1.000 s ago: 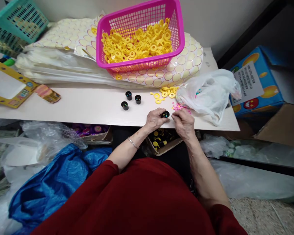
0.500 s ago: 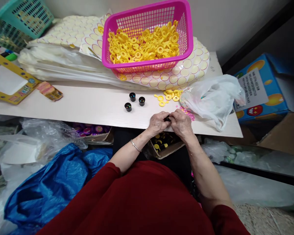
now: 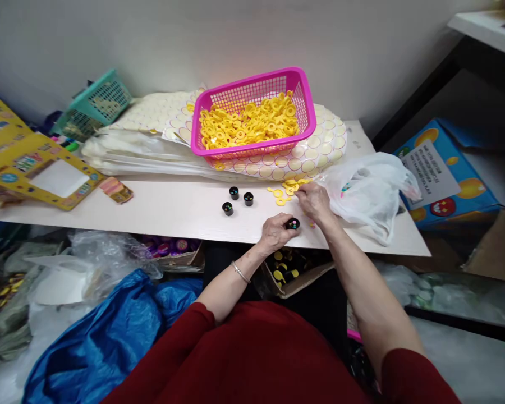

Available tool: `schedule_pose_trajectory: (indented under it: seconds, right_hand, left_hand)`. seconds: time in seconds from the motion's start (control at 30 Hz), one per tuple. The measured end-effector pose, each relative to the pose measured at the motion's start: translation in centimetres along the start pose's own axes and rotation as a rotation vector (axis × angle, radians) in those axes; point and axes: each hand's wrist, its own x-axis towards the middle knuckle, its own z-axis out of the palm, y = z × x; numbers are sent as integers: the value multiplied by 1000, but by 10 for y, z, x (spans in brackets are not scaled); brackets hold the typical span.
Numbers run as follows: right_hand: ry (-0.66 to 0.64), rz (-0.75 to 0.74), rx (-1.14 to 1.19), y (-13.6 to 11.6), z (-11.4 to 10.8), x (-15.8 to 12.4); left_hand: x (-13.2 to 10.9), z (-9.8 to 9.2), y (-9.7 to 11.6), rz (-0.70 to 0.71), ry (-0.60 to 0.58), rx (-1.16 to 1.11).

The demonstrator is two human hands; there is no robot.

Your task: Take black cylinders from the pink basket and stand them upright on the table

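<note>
Right hand (image 3: pixel 315 202) moved off black cup (image 3: pixel 293 224) (in left hand (image 3: pixel 274 233)).

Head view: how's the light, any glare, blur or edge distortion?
Head view: soft, fairly even light on the white tabletop, shadows faint; area below the white shelf falls dark; sheen on the blue plastic sheet; pink basket reads clearly; print on the blue carton is soft; yellow carton looks stretched near the edge; pieces in the black cup too small to identify.
</note>
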Motion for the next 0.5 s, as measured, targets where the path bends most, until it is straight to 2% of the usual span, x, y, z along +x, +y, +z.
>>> schedule_pose_trajectory:
  seconds: [0.13, 0.3, 0.4, 0.5]
  right_hand:
    - [-20, 65, -188, -11, 19, 24]
    - [-22, 31, -188, -13, 25, 30]
    - [63, -47, -168, 2, 13, 11]
    - [212, -187, -243, 28, 1, -35]
  left_hand:
    - [2, 1, -5, -15, 1, 2]
    - [3, 0, -10, -14, -22, 13]
    - [3, 0, -10, 2, -9, 7]
    - [4, 1, -11, 16, 21, -23]
